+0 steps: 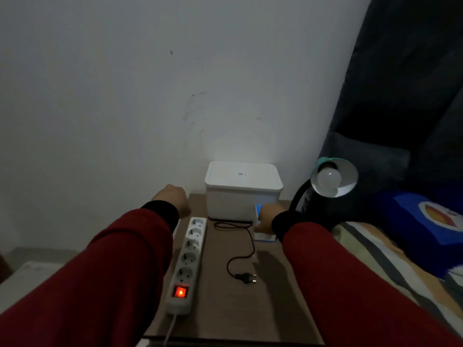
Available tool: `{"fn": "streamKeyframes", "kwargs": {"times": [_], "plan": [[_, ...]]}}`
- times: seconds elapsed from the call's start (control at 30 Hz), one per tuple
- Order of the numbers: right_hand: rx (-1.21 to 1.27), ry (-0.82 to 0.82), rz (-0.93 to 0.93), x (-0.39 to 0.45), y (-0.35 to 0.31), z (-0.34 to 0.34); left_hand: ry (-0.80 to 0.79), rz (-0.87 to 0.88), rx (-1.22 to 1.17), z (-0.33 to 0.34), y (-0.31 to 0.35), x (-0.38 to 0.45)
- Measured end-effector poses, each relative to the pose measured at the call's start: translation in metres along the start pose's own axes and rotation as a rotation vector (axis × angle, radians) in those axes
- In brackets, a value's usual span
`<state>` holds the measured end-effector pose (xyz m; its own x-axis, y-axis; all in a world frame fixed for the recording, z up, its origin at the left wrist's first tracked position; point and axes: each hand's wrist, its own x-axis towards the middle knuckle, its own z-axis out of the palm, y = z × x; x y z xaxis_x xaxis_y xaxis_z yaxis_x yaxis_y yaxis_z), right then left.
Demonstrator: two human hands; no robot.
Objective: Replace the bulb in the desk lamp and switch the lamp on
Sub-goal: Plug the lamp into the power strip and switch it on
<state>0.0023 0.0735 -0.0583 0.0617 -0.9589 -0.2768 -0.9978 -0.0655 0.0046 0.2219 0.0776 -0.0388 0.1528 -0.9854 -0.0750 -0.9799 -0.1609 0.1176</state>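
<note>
The desk lamp [333,177] stood at the counter's [225,309] right rear corner beside the bed [370,249], unlit, its shade tipped toward the camera with a white bulb [329,178] seated in the socket. Its black cord ran forward across the counter to a loose plug [246,277], which lay just beside the white power strip [188,256] whose red switch [180,292] glowed. The right hand [266,220] rested on a small blue-and-white box [263,226], probably the new bulb's carton, in front of the white lidded container [242,191]; its fingers seemed closed around the box, though the dim light left the grip unclear. The left hand [172,199] hovered near the strip's far end with fingers curled into an empty fist. With the plug out, the swap looked safe to begin. A sound approach would be to draw the box clear, steady the shade with the free hand, and unscrew the seated bulb gently, since the gooseneck would likely flex under any twist.
</note>
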Motion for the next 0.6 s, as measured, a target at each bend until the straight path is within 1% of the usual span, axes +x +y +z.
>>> {"fn": "streamKeyframes", "kwargs": {"times": [0.07, 0.17, 0.33, 0.4, 0.53, 0.6], "plan": [[0.049, 0.003, -0.002, -0.002, -0.006, 0.024, -0.030, -0.003, -0.017, 0.016, -0.008, -0.008], [0.149, -0.045, -0.009, -0.008, -0.016, 0.062, -0.101, -0.001, -0.047, 0.049, -0.019, -0.017], [0.521, -0.130, 0.037, -0.016, -0.024, 0.115, -0.159, -0.016, -0.126, 0.111, -0.038, -0.030], [0.496, -0.098, 0.013, -0.014, -0.025, 0.130, -0.168, -0.024, -0.221, 0.128, -0.041, -0.037], [0.405, -0.021, 0.007, -0.008, -0.029, 0.142, -0.163, -0.040, -0.581, 0.143, -0.044, -0.045], [0.379, 0.016, -0.001, -0.001, -0.027, 0.144, -0.160, -0.038, -0.671, 0.146, -0.046, -0.045]]}}
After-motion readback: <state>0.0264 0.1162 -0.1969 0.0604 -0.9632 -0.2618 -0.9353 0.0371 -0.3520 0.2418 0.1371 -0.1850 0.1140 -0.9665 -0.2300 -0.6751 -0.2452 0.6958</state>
